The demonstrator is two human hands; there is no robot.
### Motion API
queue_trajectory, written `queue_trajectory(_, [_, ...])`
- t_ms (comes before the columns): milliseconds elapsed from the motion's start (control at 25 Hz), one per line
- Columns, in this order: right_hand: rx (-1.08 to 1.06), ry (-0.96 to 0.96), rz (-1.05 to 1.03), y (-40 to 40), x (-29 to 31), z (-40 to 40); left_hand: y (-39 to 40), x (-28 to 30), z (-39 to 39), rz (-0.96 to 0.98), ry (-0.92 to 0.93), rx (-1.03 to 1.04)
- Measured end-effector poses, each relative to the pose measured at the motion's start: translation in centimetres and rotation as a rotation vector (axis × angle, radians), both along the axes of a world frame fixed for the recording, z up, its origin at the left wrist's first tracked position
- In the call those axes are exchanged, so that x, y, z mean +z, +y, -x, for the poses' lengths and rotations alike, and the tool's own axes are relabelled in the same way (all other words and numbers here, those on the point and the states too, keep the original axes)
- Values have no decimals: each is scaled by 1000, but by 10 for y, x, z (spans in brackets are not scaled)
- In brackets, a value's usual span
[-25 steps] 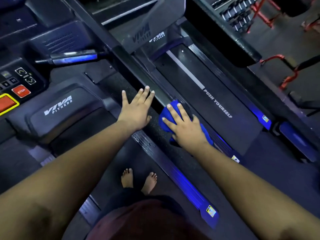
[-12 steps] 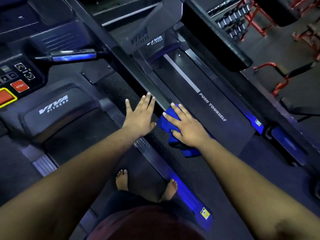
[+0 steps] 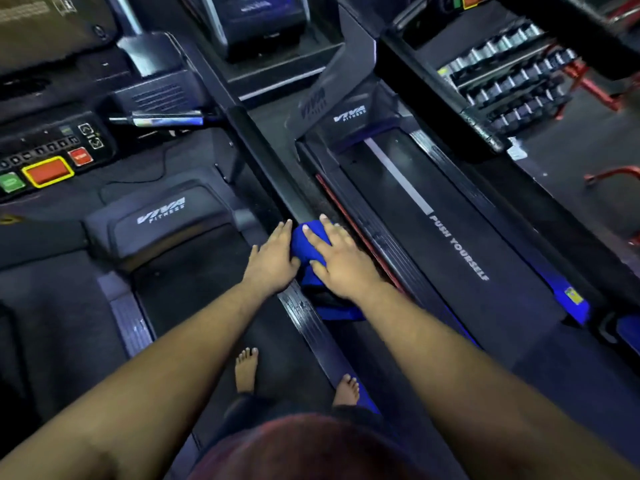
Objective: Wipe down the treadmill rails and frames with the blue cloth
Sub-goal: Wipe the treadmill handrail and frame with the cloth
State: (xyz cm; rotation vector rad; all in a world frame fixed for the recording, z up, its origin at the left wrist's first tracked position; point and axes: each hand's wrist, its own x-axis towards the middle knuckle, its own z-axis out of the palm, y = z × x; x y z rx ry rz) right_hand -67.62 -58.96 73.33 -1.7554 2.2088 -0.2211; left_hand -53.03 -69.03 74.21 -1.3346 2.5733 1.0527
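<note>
Blue cloth (image 3: 304,242) at frame centre, bunched on the dark strip between two treadmills, w/ a loose end trailing toward the lower right under the wrist. Right hand (image 3: 337,258) lies flat on top of cloth, fingers straight and slightly spread, palm pressing down; fingertips point to upper left. Left hand (image 3: 273,259) just left of it, flat, fingers straight and close together, its inner edge touching the cloth; palm rests on the ribbed side rail (image 3: 308,320) of the left treadmill. Left treadmill belt (image 3: 194,285) lower left of the hands, motor cover w/ VIVA FITNESS logo (image 3: 161,211) above it. Right treadmill belt (image 3: 460,247) right of centre, marked PUSH YOURSELF. Control panel (image 3: 48,164) w/ red, green buttons at left edge. Dumbbell rack (image 3: 512,81) upper right. Two bare feet (image 3: 246,370) bottom centre, one on left belt, other near the rail.
</note>
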Motion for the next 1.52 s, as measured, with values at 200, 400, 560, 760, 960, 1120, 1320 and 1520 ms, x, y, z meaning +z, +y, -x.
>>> queue_trajectory(200, [89, 51, 37, 72, -3, 9, 55, 8, 0, -241, 89, 187])
queue_trajectory(400, [127, 74, -63, 37, 10, 16, 67, 7, 11, -383, 288, 423])
queue_trajectory(560, [86, -29, -148, 19, 13, 14, 48, 1, 9, -280, 216, 420])
queue_trajectory(760, [9, -272, -164, 27, 20, 28, 54, -2, 5, -287, 343, 456])
queue_trajectory(960, [37, -142, -77, 12, 11, 17, 60, -18, 22, -205, 303, 517])
queue_trajectory(1120, [95, -327, 134, 9, -26, 37, 78, -46, 45, -43, 395, 661])
queue_trajectory(1320, [185, -700, 384, 14, -56, 57, 112, -59, 65, 234, 514, 872])
queue_trajectory(1520, [308, -860, 262, 57, -58, 106, 193, -33, 89, 461, 368, 854])
